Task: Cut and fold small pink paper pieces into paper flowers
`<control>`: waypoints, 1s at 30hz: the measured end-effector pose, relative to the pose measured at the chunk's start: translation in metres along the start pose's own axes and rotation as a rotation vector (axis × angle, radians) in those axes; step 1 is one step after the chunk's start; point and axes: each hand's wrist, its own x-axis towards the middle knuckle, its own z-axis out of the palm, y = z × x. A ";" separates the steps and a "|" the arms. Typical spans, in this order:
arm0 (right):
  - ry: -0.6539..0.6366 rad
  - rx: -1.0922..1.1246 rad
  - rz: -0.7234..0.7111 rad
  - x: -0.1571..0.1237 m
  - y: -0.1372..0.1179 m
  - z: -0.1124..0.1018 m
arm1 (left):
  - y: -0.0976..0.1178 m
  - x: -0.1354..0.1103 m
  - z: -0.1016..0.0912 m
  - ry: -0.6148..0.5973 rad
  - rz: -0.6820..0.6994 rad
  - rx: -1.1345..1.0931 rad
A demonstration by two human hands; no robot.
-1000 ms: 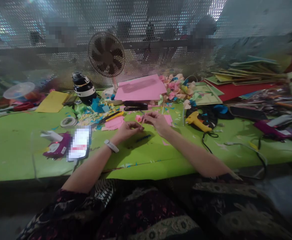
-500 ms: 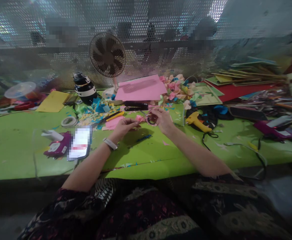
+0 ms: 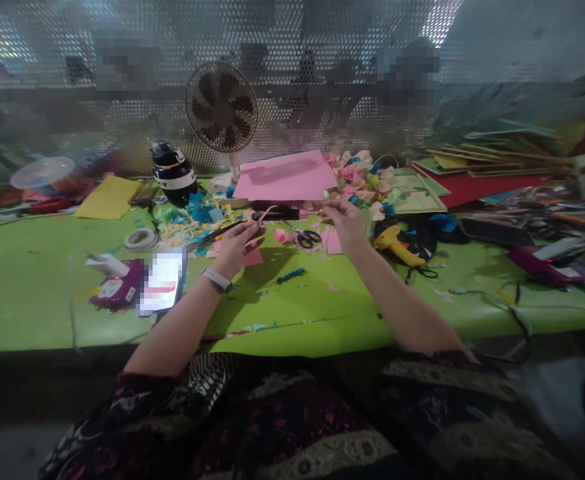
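Observation:
My left hand (image 3: pixel 238 248) pinches a thin pink paper strip (image 3: pixel 268 213) that curves up from its fingertips. Over to the right, my right hand (image 3: pixel 347 223) has its fingers pressed together in front of the pile of paper flowers (image 3: pixel 355 173); whether anything small is in them is too blurred to tell. Between the hands lie dark-handled scissors (image 3: pixel 308 239) and a pink paper flower (image 3: pixel 283 236). A cut piece of pink paper (image 3: pixel 331 242) rests under my right wrist, and another pink piece (image 3: pixel 253 257) is partly beneath my left hand.
Behind the hands are a pink sheet (image 3: pixel 287 177), a fan (image 3: pixel 222 110) and a black bottle (image 3: pixel 175 177). A yellow glue gun (image 3: pixel 397 245) lies right of my right forearm. A phone (image 3: pixel 162 283) stands left, near a tape roll (image 3: pixel 141 239). A blue twisted piece (image 3: pixel 291 275) lies in front.
The scissors have left my right hand and lie on the table. My right hand moved up and right; my left hand moved left, now with the pink strip. The pink flower is on the table.

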 end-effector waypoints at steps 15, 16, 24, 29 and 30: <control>-0.772 -0.646 -0.281 -0.034 -0.006 0.016 | -0.003 0.001 0.000 0.013 0.032 0.015; -0.875 -0.640 -0.242 -0.037 -0.011 0.016 | -0.003 0.001 -0.001 0.014 0.034 0.010; -1.139 -0.759 -0.310 -0.053 -0.015 0.028 | -0.006 0.003 -0.004 -0.031 0.036 -0.039; -0.963 -0.542 -0.150 -0.045 -0.013 0.021 | -0.004 0.001 -0.001 -0.023 0.017 -0.023; -0.905 -0.440 -0.097 -0.044 -0.012 0.021 | -0.004 0.000 0.000 -0.028 0.014 -0.022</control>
